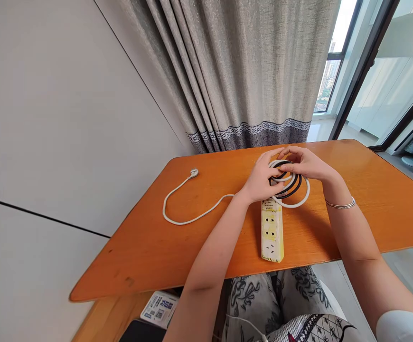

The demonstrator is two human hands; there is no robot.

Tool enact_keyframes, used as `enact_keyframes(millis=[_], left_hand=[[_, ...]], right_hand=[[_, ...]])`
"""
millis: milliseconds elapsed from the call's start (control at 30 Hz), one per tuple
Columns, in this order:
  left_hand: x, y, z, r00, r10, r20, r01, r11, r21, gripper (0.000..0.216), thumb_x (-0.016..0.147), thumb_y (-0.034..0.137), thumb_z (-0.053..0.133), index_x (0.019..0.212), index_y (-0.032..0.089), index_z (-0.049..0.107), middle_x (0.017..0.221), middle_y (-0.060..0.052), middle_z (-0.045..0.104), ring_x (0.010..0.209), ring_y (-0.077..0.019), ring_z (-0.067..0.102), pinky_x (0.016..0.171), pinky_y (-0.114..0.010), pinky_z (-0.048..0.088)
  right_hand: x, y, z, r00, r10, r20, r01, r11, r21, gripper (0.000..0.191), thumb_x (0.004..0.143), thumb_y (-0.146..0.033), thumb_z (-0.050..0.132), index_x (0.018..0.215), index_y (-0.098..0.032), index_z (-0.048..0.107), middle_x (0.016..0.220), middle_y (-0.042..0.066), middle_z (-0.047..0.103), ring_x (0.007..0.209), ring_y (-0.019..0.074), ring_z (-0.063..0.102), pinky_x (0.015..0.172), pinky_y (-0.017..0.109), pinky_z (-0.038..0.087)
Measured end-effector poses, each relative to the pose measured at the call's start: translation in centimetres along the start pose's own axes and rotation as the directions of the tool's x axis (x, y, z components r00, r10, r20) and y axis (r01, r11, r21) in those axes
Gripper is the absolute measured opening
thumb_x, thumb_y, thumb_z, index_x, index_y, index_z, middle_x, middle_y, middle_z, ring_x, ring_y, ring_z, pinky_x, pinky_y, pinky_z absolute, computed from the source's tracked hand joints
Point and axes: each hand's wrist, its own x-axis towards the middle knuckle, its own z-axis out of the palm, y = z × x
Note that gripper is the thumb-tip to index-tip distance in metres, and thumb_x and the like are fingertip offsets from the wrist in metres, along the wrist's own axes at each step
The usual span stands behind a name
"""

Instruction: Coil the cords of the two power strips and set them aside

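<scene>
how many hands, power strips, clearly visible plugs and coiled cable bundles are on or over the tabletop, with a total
Hands: 2, left hand and right hand
Power strip: 1
White plug: 1
Black-and-white cable bundle: 1
Total: 5

Left forearm (215, 251) extends forward and inward; left hand (259, 180) presents its back upward, fingers spread and bent in a grasp. Right forearm (349, 232) reaches forward; at the wrist, right hand (308, 164) turns inward, fingers arched, thumb extended toward the left. The hands face each other, index fingertips close together.
</scene>
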Motion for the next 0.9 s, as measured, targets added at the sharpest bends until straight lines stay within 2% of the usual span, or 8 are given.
enact_keyframes(millis=[100, 200, 300, 433, 633, 733, 800, 900], left_hand=[[-0.2, 0.0, -0.6, 0.998, 0.007, -0.055, -0.012, 0.995, -0.098, 0.014, 0.074, 0.021, 0.071, 0.061, 0.019, 0.065, 0.157, -0.008, 0.047, 0.145, -0.0336, 0.042, 0.121, -0.055, 0.035], [-0.4, -0.3, -0.6, 0.981, -0.044, -0.187, -0.009, 0.962, -0.274, 0.015, 0.080, 0.031, 0.070, 0.069, 0.020, 0.070, 0.156, -0.008, 0.047, 0.144, -0.0318, 0.044, 0.118, -0.051, 0.040], [-0.4, -0.7, -0.3, 0.935, -0.183, -0.305, 0.044, 0.911, -0.411, 0.026, 0.088, 0.045, 0.065, 0.082, 0.021, 0.075, 0.157, -0.007, 0.046, 0.140, -0.0301, 0.048, 0.114, -0.047, 0.045], [-0.1, -1.1, -0.3, 0.901, -0.272, -0.338, 0.085, 0.874, -0.478, 0.040, 0.089, 0.059, 0.062, 0.086, 0.021, 0.074, 0.157, -0.009, 0.045, 0.138, -0.0297, 0.052, 0.112, -0.044, 0.047], [0.0, -0.7, 0.3, 0.893, -0.356, -0.274, 0.151, 0.812, -0.563, 0.042, 0.083, 0.062, 0.070, 0.085, 0.019, 0.068, 0.151, -0.013, 0.051, 0.125, -0.0279, 0.061, 0.099, -0.041, 0.054], [0.0, -0.7, 0.6, 0.875, -0.423, -0.233, 0.177, 0.730, -0.660, 0.052, 0.079, 0.068, 0.071, 0.100, 0.022, 0.063, 0.153, -0.013, 0.049, 0.114, -0.0250, 0.067, 0.087, -0.036, 0.058], [-0.1, -0.8, 0.3, 0.904, -0.384, -0.188, 0.165, 0.720, -0.674, 0.068, 0.072, 0.075, 0.073, 0.113, 0.024, 0.059, 0.155, -0.014, 0.047, 0.116, -0.0259, 0.066, 0.090, -0.037, 0.057], [-0.3, -0.7, -0.5, 0.972, -0.226, -0.060, 0.153, 0.810, -0.567, 0.101, 0.051, 0.074, 0.087, 0.133, 0.024, 0.055, 0.152, -0.017, 0.051, 0.131, -0.0332, 0.059, 0.107, -0.044, 0.050]], right_hand=[[0.5, 1.0, 0.3, 0.994, -0.087, -0.073, 0.087, 0.996, -0.014, 0.035, 0.079, -0.046, 0.078, 0.098, -0.018, 0.068, 0.068, -0.003, 0.059, 0.060, 0.0107, 0.049, 0.056, 0.025, 0.041], [1.2, 1.9, 0.9, 0.962, -0.228, -0.154, 0.224, 0.974, -0.044, 0.035, 0.085, -0.049, 0.072, 0.104, -0.020, 0.070, 0.081, 0.001, 0.065, 0.070, 0.0139, 0.057, 0.064, 0.028, 0.047], [1.4, 1.9, 1.5, 0.888, -0.419, -0.188, 0.380, 0.900, -0.213, 0.027, 0.094, -0.044, 0.061, 0.109, -0.023, 0.070, 0.095, 0.006, 0.067, 0.082, 0.0176, 0.062, 0.071, 0.032, 0.051], [0.9, 0.7, 1.8, 0.811, -0.573, -0.116, 0.475, 0.761, -0.441, 0.022, 0.093, -0.035, 0.060, 0.109, -0.023, 0.069, 0.110, 0.010, 0.067, 0.103, 0.0234, 0.063, 0.089, 0.040, 0.052], [0.5, -0.2, 2.3, 0.857, -0.492, -0.155, 0.315, 0.738, -0.597, 0.020, 0.098, -0.039, 0.056, 0.092, -0.022, 0.066, 0.087, 0.006, 0.067, 0.084, 0.0212, 0.060, 0.078, 0.035, 0.045], [0.4, -0.1, 2.5, 0.854, -0.470, -0.221, 0.186, 0.674, -0.715, 0.022, 0.100, -0.036, 0.053, 0.089, -0.022, 0.066, 0.082, 0.005, 0.068, 0.080, 0.0213, 0.061, 0.079, 0.037, 0.041], [0.3, -0.1, 2.4, 0.834, -0.476, -0.278, 0.113, 0.642, -0.759, 0.021, 0.100, -0.035, 0.052, 0.090, -0.023, 0.066, 0.084, 0.006, 0.070, 0.082, 0.0224, 0.062, 0.083, 0.039, 0.040], [0.2, -0.1, 2.1, 0.795, -0.492, -0.355, 0.055, 0.641, -0.765, 0.020, 0.100, -0.034, 0.050, 0.092, -0.024, 0.066, 0.088, 0.007, 0.073, 0.084, 0.0240, 0.063, 0.089, 0.041, 0.039]])
